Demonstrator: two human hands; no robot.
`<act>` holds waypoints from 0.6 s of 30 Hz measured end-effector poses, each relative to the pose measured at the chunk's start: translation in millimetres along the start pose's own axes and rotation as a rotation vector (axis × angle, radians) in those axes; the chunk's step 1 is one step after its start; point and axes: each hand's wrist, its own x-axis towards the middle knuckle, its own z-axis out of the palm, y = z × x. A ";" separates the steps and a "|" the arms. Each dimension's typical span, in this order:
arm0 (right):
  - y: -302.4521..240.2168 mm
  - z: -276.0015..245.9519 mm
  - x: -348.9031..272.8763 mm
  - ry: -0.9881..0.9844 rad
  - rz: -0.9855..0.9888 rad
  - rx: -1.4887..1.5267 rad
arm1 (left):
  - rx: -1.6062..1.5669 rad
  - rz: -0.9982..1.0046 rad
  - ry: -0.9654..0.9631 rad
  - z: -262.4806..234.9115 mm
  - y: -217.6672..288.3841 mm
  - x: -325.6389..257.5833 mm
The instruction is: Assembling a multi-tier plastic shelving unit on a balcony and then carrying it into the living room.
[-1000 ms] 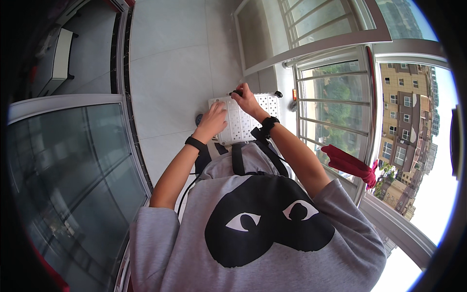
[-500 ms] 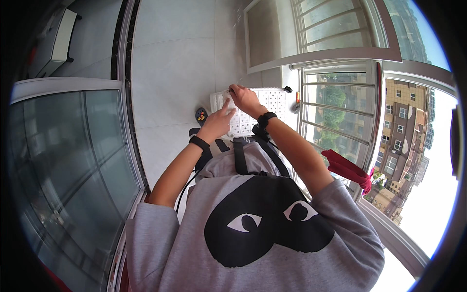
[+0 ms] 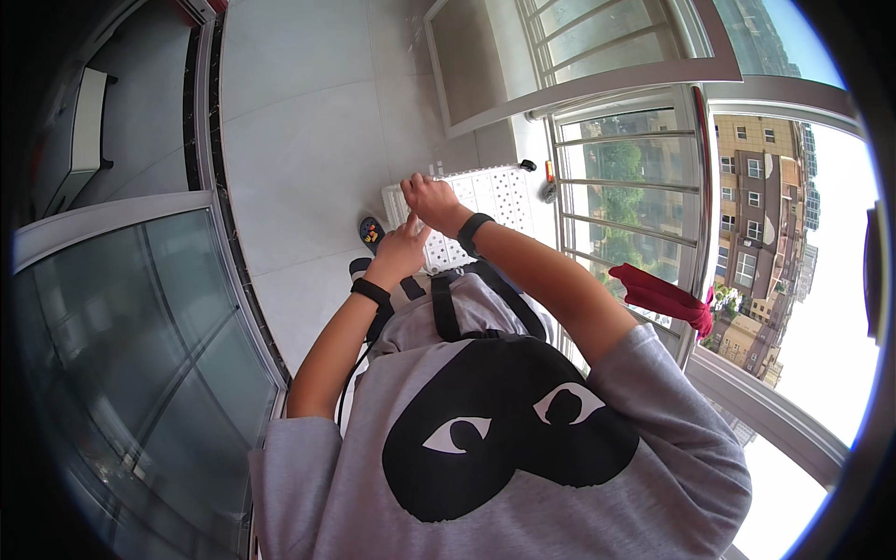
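A white panel dotted with small holes [image 3: 499, 193] lies low in front of my body. My right hand [image 3: 435, 203] is over its left part with the fingers curled inward. Whatever those fingers may hold is too small or hidden to make out. Just below it, my left hand [image 3: 399, 250] has its index finger stretched up against or very close to the right hand, while its other fingers are partly hidden. A black band [image 3: 371, 292] circles the left wrist and a dark watch or band [image 3: 474, 233] the right.
Right of the panel, a small black object [image 3: 528, 166] and an orange item [image 3: 550, 171] sit near the window rails [image 3: 630, 184]. A red cloth [image 3: 663, 297] hangs there. A dark slipper [image 3: 371, 233] shows at the panel's left. A glass sliding door [image 3: 140, 345] stands at far left.
Both hands and the panel appear shifted left and slightly down as the view turned. The left index finger is now nearer the curled right hand.
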 end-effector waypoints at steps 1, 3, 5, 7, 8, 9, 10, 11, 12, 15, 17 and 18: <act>0.5 1.3 -0.8 0.001 0.009 0.009 | 0.004 0.009 -0.002 -2.0 0.4 0.1; -1.7 2.5 -1.8 -0.018 0.034 0.039 | 0.006 -0.021 -0.082 -6.6 2.8 -3.0; -3.3 1.5 0.4 -0.034 0.064 0.066 | 0.008 0.008 -0.053 -1.0 -1.0 -1.7; -1.0 2.2 -0.8 -0.026 0.096 0.064 | -0.018 0.011 -0.113 -3.5 1.0 2.5; 1.6 2.2 -2.1 -0.028 0.113 0.061 | -0.002 0.034 -0.123 -4.9 3.0 4.8; 5.1 2.9 -3.2 -0.044 0.135 0.130 | 0.011 0.001 -0.167 -0.9 1.8 6.1; 5.7 -0.1 -4.8 -0.042 0.202 0.382 | 0.028 -0.035 -0.204 -2.8 -1.1 8.8; 5.9 -2.3 -10.5 -0.037 0.297 0.560 | 0.078 -0.028 -0.270 -4.4 -3.5 8.1; -0.3 -10.8 -18.1 -0.039 0.375 0.747 | 0.098 -0.023 -0.285 -2.3 -10.5 3.6; 29.1 4.4 -81.6 0.146 0.393 0.965 | 0.061 0.009 -0.334 -19.6 5.0 7.0; 55.1 -5.5 -124.3 0.010 0.619 1.296 | 0.148 0.035 -0.306 -18.7 2.4 3.3; 69.0 -5.0 -147.4 -0.010 0.751 1.522 | 0.154 0.055 -0.331 -19.0 4.8 3.0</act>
